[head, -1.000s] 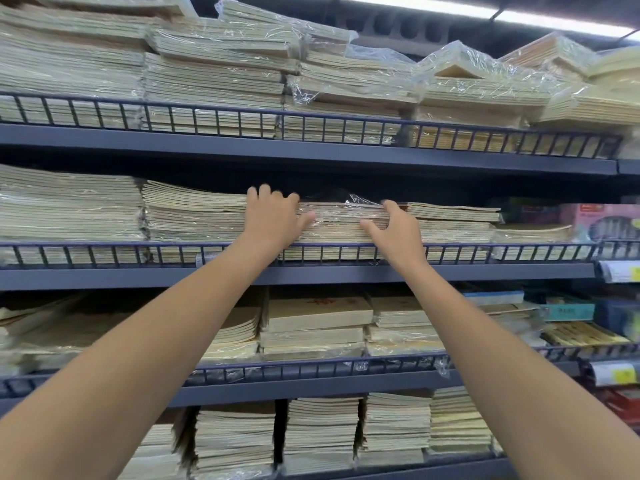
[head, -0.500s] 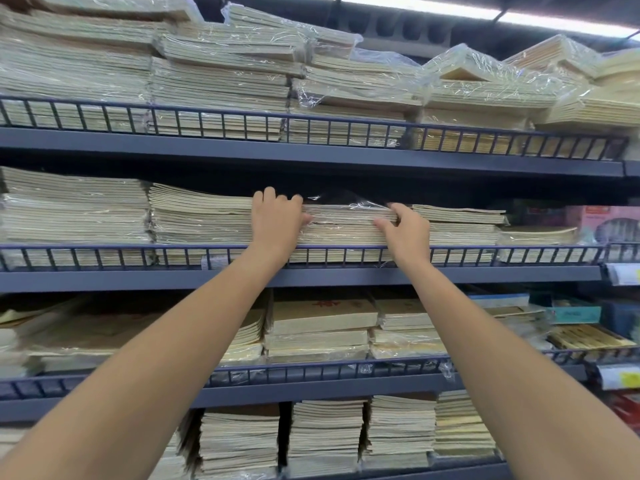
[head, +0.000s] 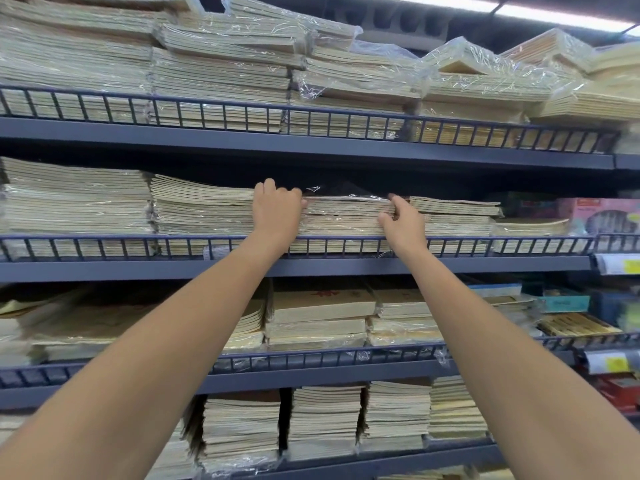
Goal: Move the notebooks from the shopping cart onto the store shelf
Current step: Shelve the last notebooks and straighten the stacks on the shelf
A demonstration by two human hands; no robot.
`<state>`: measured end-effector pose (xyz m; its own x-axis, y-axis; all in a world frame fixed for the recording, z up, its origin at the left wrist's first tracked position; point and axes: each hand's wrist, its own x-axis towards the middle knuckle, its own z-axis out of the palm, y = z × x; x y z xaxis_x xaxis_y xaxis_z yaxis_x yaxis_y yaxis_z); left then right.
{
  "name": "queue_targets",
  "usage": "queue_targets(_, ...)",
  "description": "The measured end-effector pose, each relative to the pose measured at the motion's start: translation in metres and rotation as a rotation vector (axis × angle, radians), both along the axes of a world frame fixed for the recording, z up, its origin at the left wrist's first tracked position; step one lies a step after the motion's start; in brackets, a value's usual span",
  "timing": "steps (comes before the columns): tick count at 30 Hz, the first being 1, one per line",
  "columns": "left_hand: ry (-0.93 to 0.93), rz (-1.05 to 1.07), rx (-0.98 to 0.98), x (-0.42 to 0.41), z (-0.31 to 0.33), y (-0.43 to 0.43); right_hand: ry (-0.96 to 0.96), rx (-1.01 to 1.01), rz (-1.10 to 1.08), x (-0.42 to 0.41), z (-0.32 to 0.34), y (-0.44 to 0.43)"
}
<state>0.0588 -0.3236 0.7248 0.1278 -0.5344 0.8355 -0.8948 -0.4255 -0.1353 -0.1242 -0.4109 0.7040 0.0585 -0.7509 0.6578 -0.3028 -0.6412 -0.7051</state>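
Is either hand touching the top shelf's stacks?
No: the left hand and right hand both hold the wrapped notebook bundle on the second shelf.

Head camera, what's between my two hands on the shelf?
A plastic-wrapped notebook stack fills the gap between the left hand and right hand, shown in the head view.
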Motion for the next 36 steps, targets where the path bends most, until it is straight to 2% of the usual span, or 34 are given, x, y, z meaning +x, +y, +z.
queue_targets(7,0.063,-0.217,-0.001,0.002,-0.008,0.022,-0.013,0.051,0.088,-0.009,-0.006,0.020)
queue_targets(12,0.159,-0.284,0.005,-0.008,-0.023,0.041,-0.007,0.077,0.121,-0.015,-0.016,0.040)
queue_targets(17,0.178,-0.263,0.030,-0.020,-0.038,0.057,0.117,0.084,0.131,-0.020,-0.020,0.065)
queue_targets(24,0.276,-0.255,-0.022,-0.022,-0.036,0.086,0.140,0.076,0.213,-0.016,-0.020,0.095)
queue_targets(31,0.376,-0.185,-0.129,0.009,-0.027,0.106,0.124,0.040,0.327,0.029,-0.002,0.113)
queue_targets(36,0.357,-0.124,-0.201,0.048,-0.010,0.115,0.152,-0.048,0.377,0.072,0.012,0.120)
